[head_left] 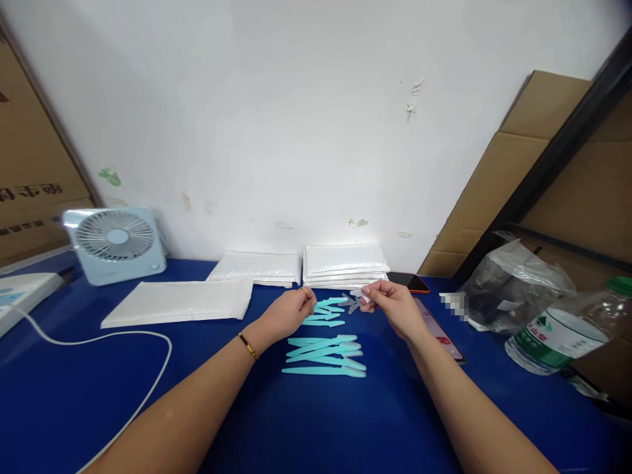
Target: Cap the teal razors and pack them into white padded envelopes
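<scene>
Just beyond the near pile of turquoise sticks (316, 371) lies a far pile (326, 323), with the left hand (295, 308) bunched at its left end; whether it clamps a stick I cannot tell. Beyond the near pile's right end, the right hand (395, 306) pinches a small pale piece (357, 294), near some grey pieces (352, 305). Well right of the near pile, a clear bag (513, 283) holds something dark, beside a green-capped bottle (557, 337) with indistinct contents
</scene>
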Demonstrator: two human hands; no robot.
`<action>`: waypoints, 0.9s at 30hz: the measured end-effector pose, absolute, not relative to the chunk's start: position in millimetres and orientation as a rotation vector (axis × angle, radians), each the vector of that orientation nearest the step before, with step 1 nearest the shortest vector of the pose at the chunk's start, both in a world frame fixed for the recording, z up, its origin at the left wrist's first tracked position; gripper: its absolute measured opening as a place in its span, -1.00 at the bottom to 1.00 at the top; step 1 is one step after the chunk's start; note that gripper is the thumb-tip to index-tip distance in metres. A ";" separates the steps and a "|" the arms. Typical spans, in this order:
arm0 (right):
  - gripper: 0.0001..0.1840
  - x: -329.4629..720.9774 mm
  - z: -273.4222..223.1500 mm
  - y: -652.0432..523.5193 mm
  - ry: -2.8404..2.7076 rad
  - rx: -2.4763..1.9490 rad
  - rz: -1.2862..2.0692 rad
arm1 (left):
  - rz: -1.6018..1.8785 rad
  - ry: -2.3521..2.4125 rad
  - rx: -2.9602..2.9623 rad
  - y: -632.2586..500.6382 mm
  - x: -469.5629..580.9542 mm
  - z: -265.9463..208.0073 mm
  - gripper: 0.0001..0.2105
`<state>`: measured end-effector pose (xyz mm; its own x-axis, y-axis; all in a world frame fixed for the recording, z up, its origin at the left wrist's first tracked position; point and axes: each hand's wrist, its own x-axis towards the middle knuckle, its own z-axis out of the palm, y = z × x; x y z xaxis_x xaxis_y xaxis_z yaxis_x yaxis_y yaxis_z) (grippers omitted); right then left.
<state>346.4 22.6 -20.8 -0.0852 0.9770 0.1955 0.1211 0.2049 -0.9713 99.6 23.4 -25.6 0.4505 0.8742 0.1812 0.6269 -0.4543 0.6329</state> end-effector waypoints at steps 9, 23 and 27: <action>-0.69 334.9 -32.6 23.0 -1.421 -1.021 1.176 | 0.680 1.252 2.237 23.4 101.0 -26.0 -0.80; -0.69 327.6 -34.0 18.7 -1.574 -1.064 1.252 | 0.596 1.254 2.201 15.5 105.8 -20.1 -0.73; -0.70 344.2 -33.9 26.1 -1.741 -1.216 0.924 | 0.419 1.205 2.359 11.7 107.8 -20.6 -0.76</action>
